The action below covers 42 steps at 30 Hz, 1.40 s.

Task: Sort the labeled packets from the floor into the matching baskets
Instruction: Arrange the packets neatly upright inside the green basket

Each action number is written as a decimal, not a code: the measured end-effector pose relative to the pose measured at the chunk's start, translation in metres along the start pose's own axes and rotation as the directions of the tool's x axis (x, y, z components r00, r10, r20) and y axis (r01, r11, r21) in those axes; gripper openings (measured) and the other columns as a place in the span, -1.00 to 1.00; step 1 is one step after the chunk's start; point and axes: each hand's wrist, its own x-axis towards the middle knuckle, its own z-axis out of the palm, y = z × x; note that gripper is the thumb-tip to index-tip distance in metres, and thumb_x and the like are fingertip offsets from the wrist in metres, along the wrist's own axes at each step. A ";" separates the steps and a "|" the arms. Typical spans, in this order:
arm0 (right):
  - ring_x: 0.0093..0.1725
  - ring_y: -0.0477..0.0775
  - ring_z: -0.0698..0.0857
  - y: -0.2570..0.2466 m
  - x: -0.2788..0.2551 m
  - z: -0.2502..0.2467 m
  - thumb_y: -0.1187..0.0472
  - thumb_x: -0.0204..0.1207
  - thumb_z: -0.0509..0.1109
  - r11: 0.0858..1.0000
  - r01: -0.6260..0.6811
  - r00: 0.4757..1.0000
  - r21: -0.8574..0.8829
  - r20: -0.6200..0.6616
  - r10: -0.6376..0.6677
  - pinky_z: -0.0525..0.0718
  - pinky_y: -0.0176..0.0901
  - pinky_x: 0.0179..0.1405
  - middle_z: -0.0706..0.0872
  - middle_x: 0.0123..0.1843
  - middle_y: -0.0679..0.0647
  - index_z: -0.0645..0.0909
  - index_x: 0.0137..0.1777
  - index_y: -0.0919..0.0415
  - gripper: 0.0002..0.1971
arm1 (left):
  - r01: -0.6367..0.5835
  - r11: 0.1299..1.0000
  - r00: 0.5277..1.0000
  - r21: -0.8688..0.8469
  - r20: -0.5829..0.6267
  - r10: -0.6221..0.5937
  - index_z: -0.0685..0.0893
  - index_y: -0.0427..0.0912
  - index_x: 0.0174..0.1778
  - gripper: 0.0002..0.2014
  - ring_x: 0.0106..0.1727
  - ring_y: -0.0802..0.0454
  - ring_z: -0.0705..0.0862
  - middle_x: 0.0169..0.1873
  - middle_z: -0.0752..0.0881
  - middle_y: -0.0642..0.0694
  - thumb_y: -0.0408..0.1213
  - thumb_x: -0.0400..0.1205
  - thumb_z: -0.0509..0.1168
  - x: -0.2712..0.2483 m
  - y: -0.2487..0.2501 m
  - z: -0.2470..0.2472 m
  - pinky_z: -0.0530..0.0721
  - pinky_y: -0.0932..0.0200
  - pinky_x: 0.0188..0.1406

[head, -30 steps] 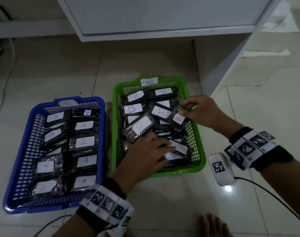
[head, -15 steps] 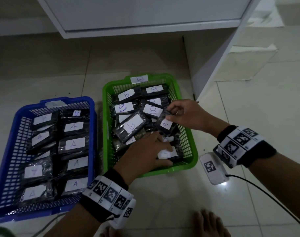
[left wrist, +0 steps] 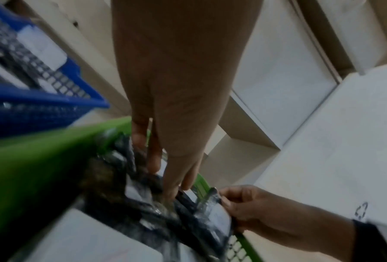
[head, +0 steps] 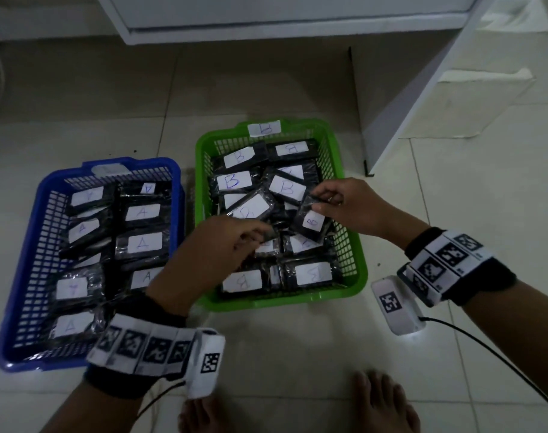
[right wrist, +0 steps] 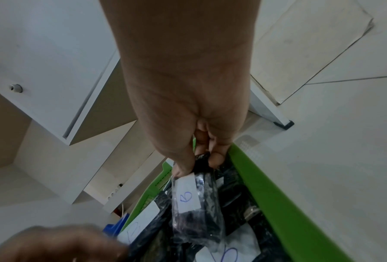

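A green basket (head: pixel 285 303) tagged B holds several black packets with white B labels. To its left, a blue basket (head: pixel 16 245) holds several A packets. My right hand (head: pixel 318 203) pinches the top edge of a B packet (head: pixel 311 221) over the basket's right side. The right wrist view shows that packet (right wrist: pixel 188 195) hanging from my thumb and fingers. My left hand (head: pixel 260 234) is over the basket's middle, and its fingers pinch the edge of another dark packet (head: pixel 269 236). The left wrist view shows this pinch on the packet (left wrist: pixel 183 195); its label is hidden.
A white cabinet's leg (head: pixel 391 104) stands just behind and right of the green basket. A white tagged device (head: pixel 394 304) with a cable lies on the tiles at the right. Bare feet (head: pixel 385 401) are at the bottom edge. A paper sheet (head: pixel 485 104) lies far right.
My left hand has come off the near packets, where it lay flat, and now pinches one in the middle. My right hand still holds its B packet and has barely shifted.
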 end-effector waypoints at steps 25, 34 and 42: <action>-0.15 -0.47 0.62 -0.027 0.005 -0.032 0.31 0.54 0.44 0.958 0.183 0.983 -0.220 0.058 -0.175 0.41 -0.72 -0.16 0.72 0.01 -0.16 0.75 0.19 0.11 -0.75 | 0.088 0.975 0.979 0.203 -0.201 -0.046 0.66 0.17 0.34 -0.65 -0.05 0.19 0.54 -0.14 0.77 0.24 -0.01 0.62 0.44 -0.023 -0.020 0.018 0.71 0.14 -0.13; -0.08 -0.16 0.72 -0.005 -0.021 -0.004 0.17 0.58 0.41 0.970 0.069 0.997 -0.232 0.048 -0.060 0.72 -0.21 0.00 0.73 0.08 -0.11 0.66 0.24 -0.02 -0.75 | 0.154 0.986 0.901 0.058 -0.419 -0.116 0.46 0.09 0.52 -0.42 -0.03 0.17 0.49 -0.13 0.53 0.17 0.04 0.59 0.47 -0.018 -0.028 0.032 0.62 0.20 -0.14; -0.21 -0.50 0.63 0.000 -0.026 0.001 0.19 0.58 0.41 0.985 0.040 0.995 -0.170 0.098 -0.024 0.51 -0.65 -0.28 0.69 -0.10 -0.17 0.64 0.06 -0.01 -0.89 | 0.215 0.968 0.910 0.130 -0.386 -0.150 0.35 -0.01 0.69 -0.27 0.39 -0.05 0.42 0.52 0.45 0.00 0.16 0.63 0.38 -0.008 -0.033 0.032 0.53 0.03 0.37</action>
